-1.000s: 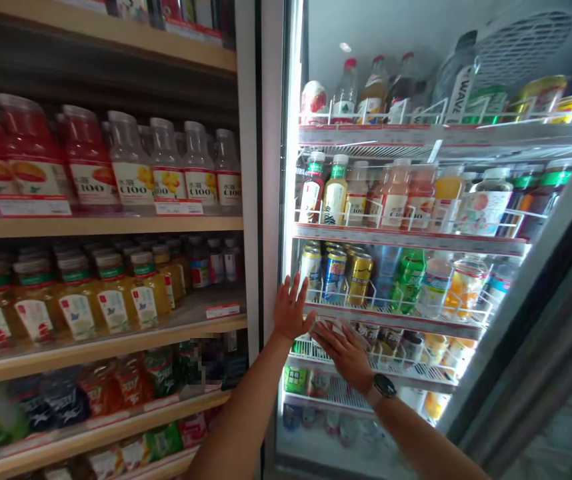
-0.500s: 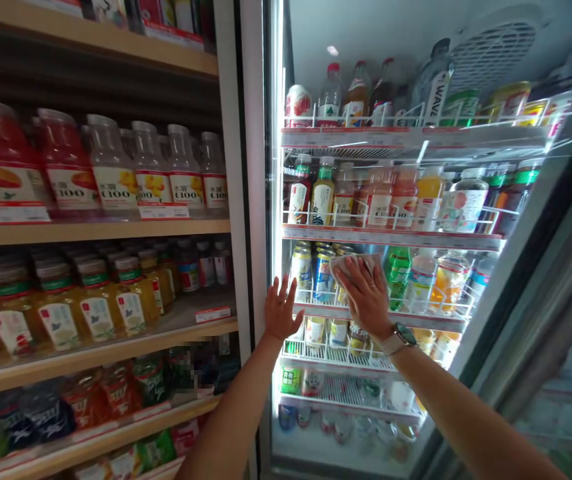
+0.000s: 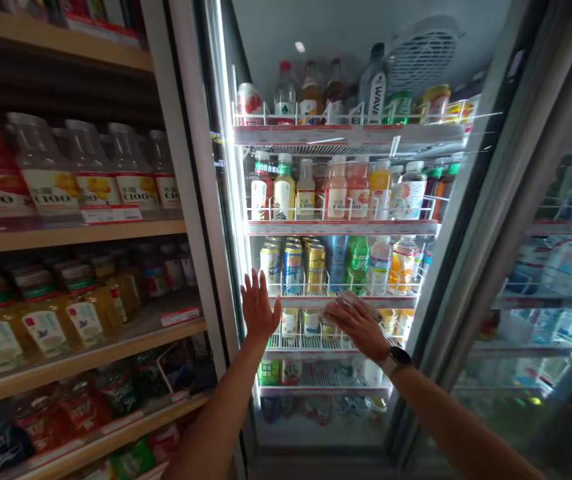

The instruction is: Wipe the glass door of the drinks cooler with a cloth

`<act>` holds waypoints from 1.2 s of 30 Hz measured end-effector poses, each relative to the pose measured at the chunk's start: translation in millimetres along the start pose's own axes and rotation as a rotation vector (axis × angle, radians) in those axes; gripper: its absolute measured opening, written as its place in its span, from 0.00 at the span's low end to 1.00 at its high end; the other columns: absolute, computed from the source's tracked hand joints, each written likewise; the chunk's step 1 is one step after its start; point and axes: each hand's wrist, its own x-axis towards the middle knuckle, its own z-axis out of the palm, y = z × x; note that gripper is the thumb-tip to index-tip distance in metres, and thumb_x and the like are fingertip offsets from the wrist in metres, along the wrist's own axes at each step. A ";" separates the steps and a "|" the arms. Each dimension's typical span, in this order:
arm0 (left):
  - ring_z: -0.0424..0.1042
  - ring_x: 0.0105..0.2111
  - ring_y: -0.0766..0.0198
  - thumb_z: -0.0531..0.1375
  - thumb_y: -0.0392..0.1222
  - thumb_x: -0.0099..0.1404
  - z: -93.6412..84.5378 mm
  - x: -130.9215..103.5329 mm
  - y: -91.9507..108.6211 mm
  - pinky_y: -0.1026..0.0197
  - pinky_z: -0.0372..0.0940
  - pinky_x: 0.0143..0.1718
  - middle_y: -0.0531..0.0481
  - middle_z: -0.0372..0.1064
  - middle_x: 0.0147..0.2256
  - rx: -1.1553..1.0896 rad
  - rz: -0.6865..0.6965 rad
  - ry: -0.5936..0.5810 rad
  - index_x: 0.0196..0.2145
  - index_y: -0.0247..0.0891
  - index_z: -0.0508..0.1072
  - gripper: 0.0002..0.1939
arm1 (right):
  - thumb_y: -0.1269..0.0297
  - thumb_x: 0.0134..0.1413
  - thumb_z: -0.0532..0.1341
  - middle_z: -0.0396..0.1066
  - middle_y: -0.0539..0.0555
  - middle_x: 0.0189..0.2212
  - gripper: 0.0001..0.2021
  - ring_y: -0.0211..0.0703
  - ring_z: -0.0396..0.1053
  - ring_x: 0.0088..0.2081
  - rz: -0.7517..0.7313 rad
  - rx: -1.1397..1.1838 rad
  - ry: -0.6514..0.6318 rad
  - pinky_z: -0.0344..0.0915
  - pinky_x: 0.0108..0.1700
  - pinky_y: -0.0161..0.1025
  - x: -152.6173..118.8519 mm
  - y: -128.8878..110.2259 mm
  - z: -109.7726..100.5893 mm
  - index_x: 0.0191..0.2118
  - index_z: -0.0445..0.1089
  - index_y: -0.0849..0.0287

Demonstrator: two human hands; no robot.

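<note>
A lit glass-fronted drinks cooler (image 3: 341,228) stands before me. My left hand (image 3: 259,308) lies with its fingers spread against the glass near the left edge of the door. My right hand (image 3: 359,325) presses a pale cloth (image 3: 346,301) to the glass, in front of the rack below the row of cans and bottles. Its fingers lie over the cloth, and a watch (image 3: 399,357) is on that wrist. Behind the glass, between the hands, are a blue can (image 3: 293,267) and a gold can (image 3: 315,267).
Wooden shelves (image 3: 81,235) with juice bottles (image 3: 46,167) run along the left. The cooler's metal door frame (image 3: 509,173) slants down on the right, with another glass-fronted cooler section (image 3: 561,267) beyond it.
My right hand has moved down the glass with the cloth. The view has shifted to the right, and my left hand still rests on the glass near the left edge.
</note>
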 end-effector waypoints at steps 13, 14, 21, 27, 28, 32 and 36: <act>0.34 0.71 0.51 0.46 0.50 0.73 71.8 52.7 212.5 0.41 0.43 0.69 0.43 0.39 0.71 -0.186 0.101 -0.063 0.71 0.39 0.38 0.34 | 0.75 0.61 0.54 0.51 0.55 0.70 0.29 0.49 0.47 0.70 0.175 -0.016 0.157 0.43 0.70 0.58 -3.1 123.4 -57.6 0.67 0.57 0.51; 0.35 0.71 0.51 0.46 0.49 0.73 78.2 47.6 220.1 0.40 0.44 0.68 0.43 0.40 0.71 -0.169 0.110 -0.085 0.71 0.40 0.39 0.34 | 0.74 0.61 0.54 0.54 0.55 0.69 0.28 0.49 0.49 0.69 0.159 -0.013 0.153 0.43 0.70 0.59 -17.4 118.5 -50.2 0.66 0.59 0.51; 0.39 0.70 0.46 0.51 0.50 0.71 110.1 5.5 221.4 0.40 0.47 0.66 0.43 0.43 0.70 0.039 0.149 -0.161 0.70 0.45 0.47 0.33 | 0.79 0.58 0.52 0.65 0.53 0.63 0.31 0.46 0.61 0.63 0.164 0.038 0.101 0.44 0.70 0.55 -107.5 92.8 -12.8 0.65 0.60 0.49; 0.41 0.70 0.48 0.52 0.46 0.70 123.1 0.5 211.2 0.44 0.44 0.67 0.44 0.41 0.70 0.155 0.199 -0.077 0.69 0.44 0.51 0.31 | 0.82 0.57 0.49 0.63 0.51 0.64 0.34 0.42 0.57 0.65 0.111 0.083 0.132 0.35 0.71 0.51 -91.4 125.1 -31.6 0.66 0.59 0.49; 0.40 0.70 0.47 0.52 0.46 0.70 124.3 0.3 211.4 0.44 0.44 0.67 0.44 0.40 0.71 0.165 0.201 -0.067 0.69 0.44 0.51 0.31 | 0.82 0.58 0.49 0.61 0.52 0.65 0.33 0.43 0.55 0.66 0.123 0.089 0.144 0.34 0.71 0.51 -80.5 133.3 -37.6 0.66 0.58 0.50; 0.40 0.70 0.47 0.50 0.46 0.71 126.2 -1.6 212.3 0.43 0.45 0.67 0.43 0.38 0.71 0.185 0.203 -0.055 0.69 0.43 0.52 0.30 | 0.76 0.61 0.52 0.54 0.55 0.68 0.31 0.49 0.49 0.70 0.231 0.108 0.211 0.33 0.71 0.55 -38.1 154.3 -58.9 0.68 0.55 0.52; 0.41 0.70 0.46 0.50 0.46 0.71 125.8 -3.2 211.5 0.43 0.46 0.66 0.42 0.42 0.70 0.181 0.198 -0.063 0.68 0.43 0.54 0.30 | 0.74 0.63 0.52 0.56 0.56 0.68 0.29 0.51 0.48 0.70 0.291 0.107 0.270 0.32 0.71 0.58 -32.6 144.7 -58.5 0.68 0.55 0.50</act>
